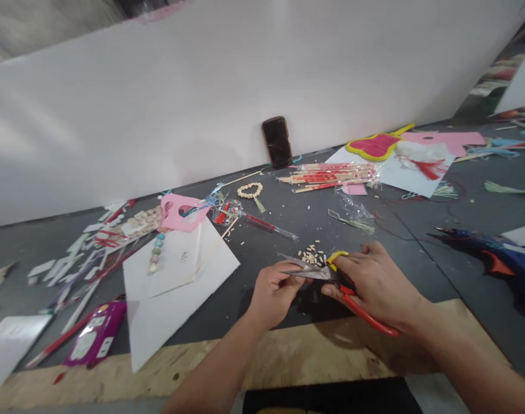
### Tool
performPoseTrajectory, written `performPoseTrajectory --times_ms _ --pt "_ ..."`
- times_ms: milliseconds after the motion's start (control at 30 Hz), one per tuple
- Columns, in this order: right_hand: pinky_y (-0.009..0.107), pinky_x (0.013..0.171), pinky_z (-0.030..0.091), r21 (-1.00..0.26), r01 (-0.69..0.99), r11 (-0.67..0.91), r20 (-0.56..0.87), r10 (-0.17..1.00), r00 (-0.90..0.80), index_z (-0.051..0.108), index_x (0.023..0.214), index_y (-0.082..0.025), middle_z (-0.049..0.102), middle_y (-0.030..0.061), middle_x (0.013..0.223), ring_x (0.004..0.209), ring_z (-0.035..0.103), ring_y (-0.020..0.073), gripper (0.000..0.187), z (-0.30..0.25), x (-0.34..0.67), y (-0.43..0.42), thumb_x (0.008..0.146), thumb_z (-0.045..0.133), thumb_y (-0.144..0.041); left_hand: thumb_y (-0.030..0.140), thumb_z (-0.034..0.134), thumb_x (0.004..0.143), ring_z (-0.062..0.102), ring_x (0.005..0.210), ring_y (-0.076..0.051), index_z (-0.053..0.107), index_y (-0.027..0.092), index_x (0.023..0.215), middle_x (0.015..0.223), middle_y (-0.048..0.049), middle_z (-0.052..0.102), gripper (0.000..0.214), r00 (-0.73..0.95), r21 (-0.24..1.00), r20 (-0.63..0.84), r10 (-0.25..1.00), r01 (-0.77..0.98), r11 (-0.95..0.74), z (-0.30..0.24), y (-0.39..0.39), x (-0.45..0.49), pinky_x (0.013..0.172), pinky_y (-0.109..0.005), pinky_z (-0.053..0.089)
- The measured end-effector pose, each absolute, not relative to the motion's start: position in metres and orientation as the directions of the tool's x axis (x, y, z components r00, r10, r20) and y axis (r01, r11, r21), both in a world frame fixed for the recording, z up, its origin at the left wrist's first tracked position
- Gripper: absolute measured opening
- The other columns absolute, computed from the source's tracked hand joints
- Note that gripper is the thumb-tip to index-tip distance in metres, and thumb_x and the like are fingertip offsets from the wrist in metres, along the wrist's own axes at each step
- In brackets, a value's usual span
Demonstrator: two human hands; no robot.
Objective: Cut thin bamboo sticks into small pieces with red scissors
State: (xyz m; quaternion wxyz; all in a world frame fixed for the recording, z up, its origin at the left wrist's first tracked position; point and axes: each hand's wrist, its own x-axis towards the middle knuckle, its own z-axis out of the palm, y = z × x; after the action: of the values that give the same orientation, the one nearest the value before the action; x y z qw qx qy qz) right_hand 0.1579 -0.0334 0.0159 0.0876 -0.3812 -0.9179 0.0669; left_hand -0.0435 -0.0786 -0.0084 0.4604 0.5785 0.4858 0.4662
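Note:
My right hand is closed round a pair of scissors with red and yellow on the handles. Their metal blades point left and look parted, reaching over the fingers of my left hand. My left hand is pinched beside the blades; whatever is between its fingertips is too small or hidden to make out. Just beyond the blades lies a small heap of short pale pieces, like cut bits of thin stick, on the dark tabletop.
A phone leans on the white partition. Before it lie a beaded bracelet and wrapped red-and-cream sticks. White board and a purple packet are left; a blue glue gun is right.

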Motion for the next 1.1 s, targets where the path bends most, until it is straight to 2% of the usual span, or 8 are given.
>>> performPoseTrajectory --times_ms 133,267,600,700,800,900,1000,1100 --pt "0.035 0.07 0.026 -0.214 0.682 0.699 0.072 0.707 -0.703 0.05 0.072 -0.021 0.063 0.0029 0.066 0.057 0.054 0.0163 0.039 0.022 0.158 -0.033 0.088 0.04 -0.055 0.041 0.055 0.084 0.055 0.057 -0.014 0.072 0.015 0.072 0.071 -0.0068 0.064 0.033 0.087 0.974 0.11 0.99 0.188 -0.125 -0.007 -0.077 -0.044 0.048 -0.023 0.038" --pt "0.034 0.068 0.028 -0.255 0.692 0.676 -0.046 0.706 -0.707 0.049 0.069 -0.021 0.06 0.0002 0.06 0.052 0.052 0.0152 0.042 0.031 0.16 -0.034 0.09 0.037 -0.055 0.045 0.053 0.084 0.048 0.047 -0.01 0.071 0.014 0.071 0.066 -0.0047 0.061 0.038 0.074 0.974 0.099 0.992 0.198 -0.112 -0.006 -0.077 -0.043 0.045 -0.021 0.036" --pt "0.039 0.074 0.028 -0.14 0.782 0.607 0.097 0.795 -0.599 0.048 0.083 -0.02 0.065 0.0076 0.085 0.082 0.059 0.0254 0.04 0.025 0.161 -0.045 0.082 0.048 -0.06 0.051 0.059 0.077 0.035 0.038 -0.003 0.062 0.012 0.072 0.066 -0.0017 0.059 0.04 0.097 0.99 -0.108 0.989 -0.082 0.116 -0.009 -0.078 -0.034 0.039 -0.019 0.028" --pt "0.039 0.075 0.028 -0.164 0.775 0.61 0.059 0.79 -0.61 0.049 0.082 -0.021 0.065 0.0065 0.086 0.081 0.059 0.024 0.04 0.024 0.166 -0.048 0.08 0.051 -0.06 0.048 0.063 0.075 0.034 0.038 -0.002 0.061 0.012 0.074 0.064 -0.0001 0.058 0.037 0.117 0.982 -0.118 0.986 -0.136 0.134 -0.007 -0.077 -0.034 0.039 -0.019 0.025" --pt "0.038 0.074 0.031 -0.186 0.763 0.62 -0.01 0.775 -0.632 0.05 0.083 -0.022 0.065 0.0039 0.084 0.079 0.059 0.0226 0.041 0.024 0.18 -0.048 0.078 0.053 -0.062 0.048 0.063 0.076 0.031 0.038 -0.001 0.06 0.013 0.076 0.064 0.0017 0.056 0.035 0.029 0.955 -0.097 0.995 -0.279 0.101 -0.006 -0.075 -0.04 0.04 -0.018 0.023" --pt "0.039 0.073 0.034 -0.098 0.838 0.537 0.005 0.842 -0.539 0.052 0.084 -0.022 0.066 0.0055 0.086 0.085 0.06 0.026 0.039 0.022 0.2 -0.041 0.081 0.048 -0.061 0.047 0.062 0.077 0.032 0.04 -0.001 0.058 0.014 0.075 0.067 0.0016 0.056 0.034 -0.056 0.933 -0.077 0.995 -0.356 0.052 -0.006 -0.072 -0.045 0.041 -0.018 0.024" --pt "0.04 0.069 0.038 0.04 0.936 0.349 0.074 0.933 -0.351 0.055 0.095 -0.02 0.067 0.0139 0.094 0.092 0.06 0.032 0.039 0.017 0.22 -0.025 0.086 0.04 -0.055 0.046 0.062 0.078 0.035 0.041 -0.001 0.061 0.013 0.079 0.071 0.0003 0.057 0.033 -0.038 0.95 -0.06 0.997 -0.309 0.045 -0.007 -0.073 -0.044 0.041 -0.018 0.024" --pt "0.04 0.065 0.041 0.122 0.959 0.255 0.023 0.966 -0.259 0.057 0.097 -0.016 0.068 0.0186 0.091 0.088 0.061 0.0345 0.043 0.013 0.233 -0.007 0.086 0.037 -0.053 0.047 0.059 0.079 0.037 0.043 -0.002 0.063 0.013 0.081 0.074 -0.0009 0.058 0.034 0.0 0.971 -0.056 0.998 -0.234 0.055 -0.008 -0.075 -0.039 0.041 -0.018 0.025"
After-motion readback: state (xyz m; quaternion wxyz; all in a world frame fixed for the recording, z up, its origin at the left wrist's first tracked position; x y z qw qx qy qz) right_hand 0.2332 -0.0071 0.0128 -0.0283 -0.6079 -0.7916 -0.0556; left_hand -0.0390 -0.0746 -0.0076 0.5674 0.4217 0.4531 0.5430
